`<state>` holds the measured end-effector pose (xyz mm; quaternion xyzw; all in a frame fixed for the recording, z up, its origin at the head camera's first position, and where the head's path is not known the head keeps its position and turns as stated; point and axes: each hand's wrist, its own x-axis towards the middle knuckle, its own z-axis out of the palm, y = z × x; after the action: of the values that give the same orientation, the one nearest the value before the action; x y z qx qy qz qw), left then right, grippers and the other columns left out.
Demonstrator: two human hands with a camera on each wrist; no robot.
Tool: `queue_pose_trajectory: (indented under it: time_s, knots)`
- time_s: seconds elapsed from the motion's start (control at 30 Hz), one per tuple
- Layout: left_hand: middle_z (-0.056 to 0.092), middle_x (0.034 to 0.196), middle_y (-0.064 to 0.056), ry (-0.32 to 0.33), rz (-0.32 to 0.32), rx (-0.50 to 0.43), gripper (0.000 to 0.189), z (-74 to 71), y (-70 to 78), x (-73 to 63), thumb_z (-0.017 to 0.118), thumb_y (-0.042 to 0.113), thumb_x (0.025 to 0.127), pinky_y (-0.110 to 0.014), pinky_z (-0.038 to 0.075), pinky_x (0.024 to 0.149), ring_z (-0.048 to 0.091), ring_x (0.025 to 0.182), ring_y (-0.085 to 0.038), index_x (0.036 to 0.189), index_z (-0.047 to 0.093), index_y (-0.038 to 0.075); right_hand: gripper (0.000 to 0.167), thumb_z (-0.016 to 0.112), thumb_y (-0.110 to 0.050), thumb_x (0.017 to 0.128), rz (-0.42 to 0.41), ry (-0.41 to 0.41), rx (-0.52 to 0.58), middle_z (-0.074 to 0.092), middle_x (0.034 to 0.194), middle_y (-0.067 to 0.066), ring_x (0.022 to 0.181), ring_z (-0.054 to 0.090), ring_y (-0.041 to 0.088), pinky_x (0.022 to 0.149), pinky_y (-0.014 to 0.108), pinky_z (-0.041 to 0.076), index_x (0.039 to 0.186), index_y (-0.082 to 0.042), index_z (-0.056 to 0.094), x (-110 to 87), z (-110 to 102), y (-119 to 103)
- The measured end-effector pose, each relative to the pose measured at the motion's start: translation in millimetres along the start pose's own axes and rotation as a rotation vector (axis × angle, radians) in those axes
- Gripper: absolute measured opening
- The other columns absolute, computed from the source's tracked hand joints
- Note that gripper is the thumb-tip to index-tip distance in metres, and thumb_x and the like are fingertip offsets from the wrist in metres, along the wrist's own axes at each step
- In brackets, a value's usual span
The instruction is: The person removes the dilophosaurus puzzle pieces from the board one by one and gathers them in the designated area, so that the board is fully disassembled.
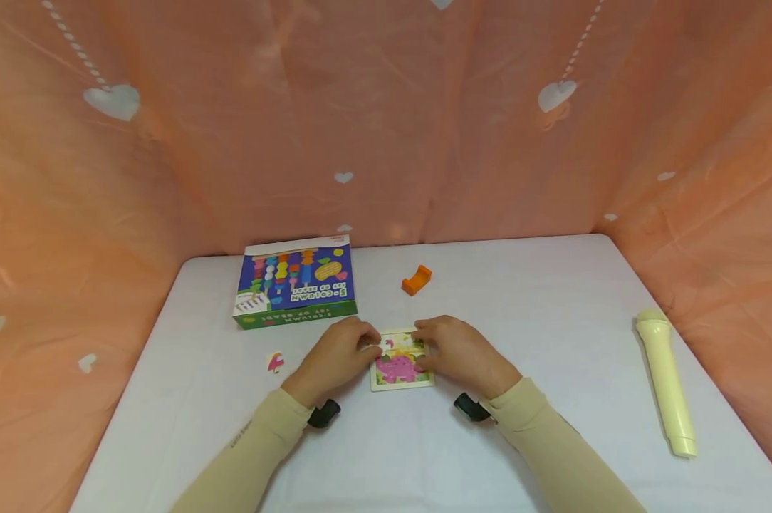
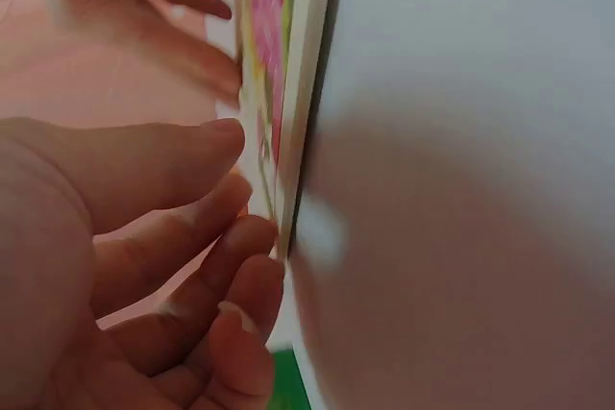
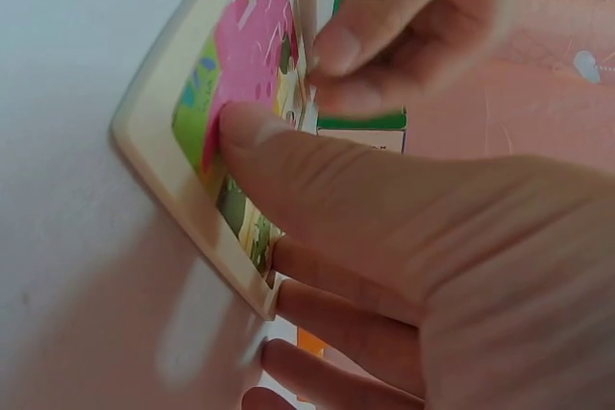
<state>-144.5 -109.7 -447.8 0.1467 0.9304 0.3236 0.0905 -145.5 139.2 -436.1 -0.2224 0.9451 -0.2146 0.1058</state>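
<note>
A small picture puzzle (image 1: 397, 369) with a pink animal and a pale wooden border lies on the white table between both hands. My left hand (image 1: 337, 356) grips its upper left edge, with the fingertips curled at the border and the thumb over the picture. From the other side my right hand (image 1: 466, 353) holds the board. In the right wrist view the right thumb (image 3: 255, 127) presses on the pink picture, while the other fingers sit along the board's edge. A loose puzzle piece (image 1: 275, 362) with a pink umbrella lies left of the left hand.
Behind the left hand lies a blue and green bead set box (image 1: 296, 278). An orange curved block (image 1: 416, 281) stands beyond the puzzle. A pale yellow microphone-shaped stick (image 1: 668, 388) lies near the right table edge. Orange cloth with hearts (image 1: 392, 128) hangs behind the table.
</note>
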Motion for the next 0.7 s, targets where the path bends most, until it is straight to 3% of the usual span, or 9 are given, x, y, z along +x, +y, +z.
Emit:
queue_pose_trajectory:
  time_s: [0.23,0.4,0.7]
  knots:
    - [0.07,0.111,-0.002,-0.03,0.018,0.06,0.024,9.7,19.2,17.7,0.082,0.031,0.098,-0.044,0.056,0.107,0.064,0.108,-0.02,0.114,0.079,0.013,0.05,0.089,-0.029,0.09,-0.022,0.0,-0.024,0.069,0.148,0.009,0.14,0.063,0.033,0.117,0.051,0.051,0.133,-0.009,0.077,2.1,-0.2,1.1]
    - [0.07,0.112,-0.004,-0.043,0.038,0.115,0.028,10.4,22.7,22.5,0.083,0.029,0.097,-0.043,0.056,0.105,0.062,0.107,-0.022,0.117,0.08,0.011,0.052,0.09,-0.031,0.09,-0.026,-0.004,-0.033,0.069,0.148,0.009,0.141,0.062,0.033,0.118,0.051,0.05,0.135,-0.009,0.076,3.1,-0.1,0.4]
    - [0.069,0.108,-0.003,-0.079,0.017,0.139,0.028,11.2,26.7,27.3,0.084,0.028,0.096,-0.04,0.057,0.1,0.06,0.102,-0.019,0.117,0.081,0.009,0.051,0.09,-0.031,0.09,-0.009,-0.002,-0.019,0.069,0.149,0.008,0.142,0.061,0.033,0.118,0.05,0.05,0.135,-0.01,0.076,3.2,0.4,0.2]
